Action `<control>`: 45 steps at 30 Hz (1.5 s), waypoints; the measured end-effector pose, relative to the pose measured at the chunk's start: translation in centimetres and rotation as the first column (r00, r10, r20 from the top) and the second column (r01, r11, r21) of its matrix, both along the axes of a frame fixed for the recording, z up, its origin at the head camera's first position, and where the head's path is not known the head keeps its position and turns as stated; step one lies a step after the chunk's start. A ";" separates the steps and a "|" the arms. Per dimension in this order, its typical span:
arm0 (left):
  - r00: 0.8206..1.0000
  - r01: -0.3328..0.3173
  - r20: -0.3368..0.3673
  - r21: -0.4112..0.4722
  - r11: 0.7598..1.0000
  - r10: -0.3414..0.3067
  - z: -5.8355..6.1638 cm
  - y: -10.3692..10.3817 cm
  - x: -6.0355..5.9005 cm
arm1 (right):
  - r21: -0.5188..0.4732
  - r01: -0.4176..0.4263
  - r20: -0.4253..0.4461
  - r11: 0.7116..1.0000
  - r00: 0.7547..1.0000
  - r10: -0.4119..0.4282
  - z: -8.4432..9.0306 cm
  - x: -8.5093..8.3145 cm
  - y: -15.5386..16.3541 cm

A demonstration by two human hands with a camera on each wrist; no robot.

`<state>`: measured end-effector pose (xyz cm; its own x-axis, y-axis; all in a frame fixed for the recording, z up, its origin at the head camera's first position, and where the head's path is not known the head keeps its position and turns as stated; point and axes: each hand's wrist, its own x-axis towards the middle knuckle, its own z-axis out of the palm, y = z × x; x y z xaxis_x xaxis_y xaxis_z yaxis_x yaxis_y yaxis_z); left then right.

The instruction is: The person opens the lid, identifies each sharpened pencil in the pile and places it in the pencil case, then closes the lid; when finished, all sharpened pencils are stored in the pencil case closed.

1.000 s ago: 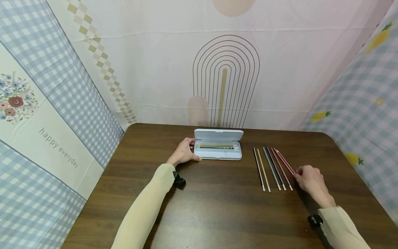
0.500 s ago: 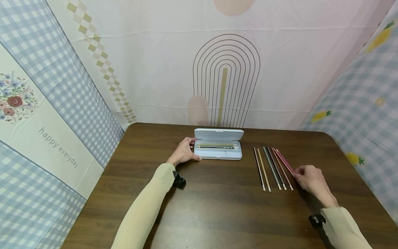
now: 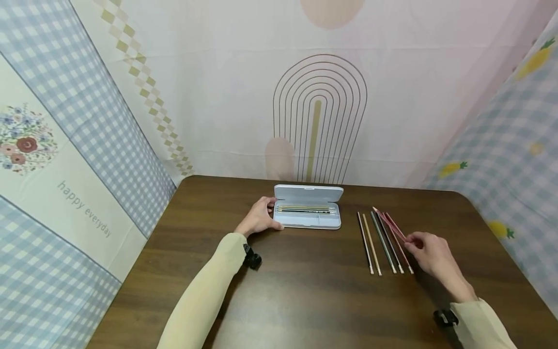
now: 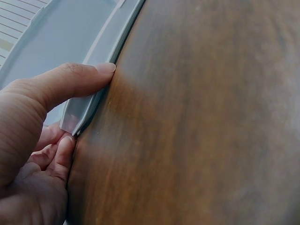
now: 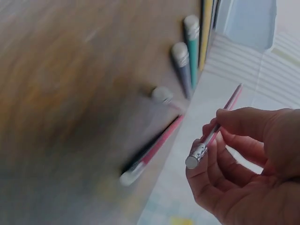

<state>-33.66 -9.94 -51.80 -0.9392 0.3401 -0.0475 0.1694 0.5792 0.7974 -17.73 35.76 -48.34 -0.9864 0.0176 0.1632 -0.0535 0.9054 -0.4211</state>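
Pinching a pink pencil (image 3: 389, 224) near its eraser end, the right hand (image 3: 429, 252) sits at the right of the frame in the head view, its fingers (image 5: 243, 123) curled round the shaft and clamped on it. In the right wrist view the pencil's metal ferrule pokes out below the fingertips and its tip slants toward the upper right, clear of the bench (image 3: 305, 291). Just left of that hand, a row of other pencils (image 3: 383, 242) lies side by side on the dark wood, erasers toward the lower edge. At mid-frame the left hand (image 3: 260, 220) grips the left end of an open pale blue pencil case (image 3: 308, 213), thumb along its rim and fingers tucked beneath. Several pencils lie inside the case.
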 end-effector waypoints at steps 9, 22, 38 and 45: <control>1.000 -0.002 -0.010 -0.001 1.000 0.002 -0.2 -0.1 0.2 | -0.038 -0.144 -0.131 0.989 0.982 0.138 0.6 -0.9 -4.0; 1.000 0.004 -0.017 -0.004 1.000 -0.004 -0.3 -0.1 0.0 | -0.063 -0.297 -0.164 0.953 0.945 0.284 1.0 -6.2 -10.0; 1.000 -0.004 -0.015 0.001 1.000 0.004 0.0 0.0 0.1 | 0.000 -0.389 -0.147 0.921 0.911 0.385 -0.6 -11.5 -14.8; 1.000 0.006 -0.005 0.003 1.000 -0.006 -0.1 -0.1 -0.1 | 0.037 -0.403 -0.132 0.914 0.905 0.405 -1.0 -13.2 -16.1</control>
